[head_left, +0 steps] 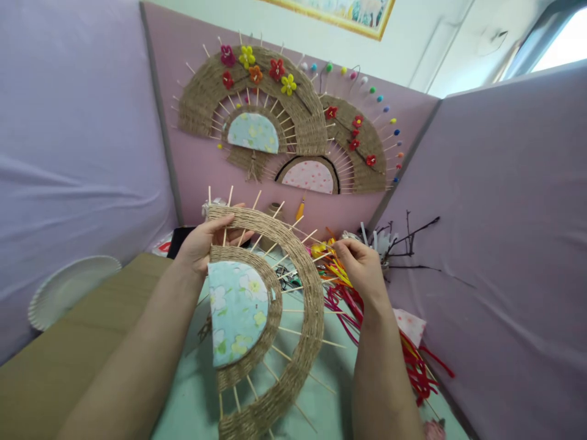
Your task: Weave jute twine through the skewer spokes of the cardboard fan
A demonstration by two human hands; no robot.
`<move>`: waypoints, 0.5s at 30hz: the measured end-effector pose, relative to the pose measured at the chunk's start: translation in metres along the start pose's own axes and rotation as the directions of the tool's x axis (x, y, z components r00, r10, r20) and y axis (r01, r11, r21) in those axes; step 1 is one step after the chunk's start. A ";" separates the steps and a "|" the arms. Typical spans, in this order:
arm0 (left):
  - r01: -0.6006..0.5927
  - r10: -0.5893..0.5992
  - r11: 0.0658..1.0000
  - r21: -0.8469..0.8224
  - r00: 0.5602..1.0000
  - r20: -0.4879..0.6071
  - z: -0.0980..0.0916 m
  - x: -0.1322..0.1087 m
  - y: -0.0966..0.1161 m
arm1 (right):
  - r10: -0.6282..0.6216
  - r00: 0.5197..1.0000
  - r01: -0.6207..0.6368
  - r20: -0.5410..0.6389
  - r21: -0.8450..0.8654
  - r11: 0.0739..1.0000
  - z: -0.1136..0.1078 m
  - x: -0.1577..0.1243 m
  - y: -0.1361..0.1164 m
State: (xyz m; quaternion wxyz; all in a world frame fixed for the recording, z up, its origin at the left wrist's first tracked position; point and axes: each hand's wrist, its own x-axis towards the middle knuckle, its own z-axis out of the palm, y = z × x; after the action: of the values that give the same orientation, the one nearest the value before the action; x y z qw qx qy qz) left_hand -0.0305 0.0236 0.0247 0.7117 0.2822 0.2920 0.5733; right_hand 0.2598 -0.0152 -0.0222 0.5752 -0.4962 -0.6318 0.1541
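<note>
Left hand [202, 244] gripping jute-woven fan [284, 318] at its top, right hand [362, 269] pinching its skewer tip [326, 255]

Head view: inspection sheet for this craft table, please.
Surface: mint-green cloth, brown board at left.
Job's things: half-woven jute fan, floral paper centre, skewer spokes partly bare.
Clutter: pipe cleaners, twigs, paper plate.
Grips: left hand grips the fan's upper rim; right hand at skewer tips, hold unclear.
Cables: nothing seen.
Surroundings: purple partitions; two finished fans on the back one.
</note>
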 end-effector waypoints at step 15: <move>-0.049 0.048 0.998 -0.046 0.999 -0.013 -0.007 0.008 -0.002 | -0.021 1.000 0.022 -0.007 0.086 0.996 -0.002 0.000 -0.010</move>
State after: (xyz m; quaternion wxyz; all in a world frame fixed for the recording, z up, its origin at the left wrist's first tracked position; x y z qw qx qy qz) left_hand -0.0332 0.0316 0.0178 0.7022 0.2693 0.2759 0.5986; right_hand 0.2570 -0.0203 -0.0142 0.5996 -0.4648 -0.6280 0.1734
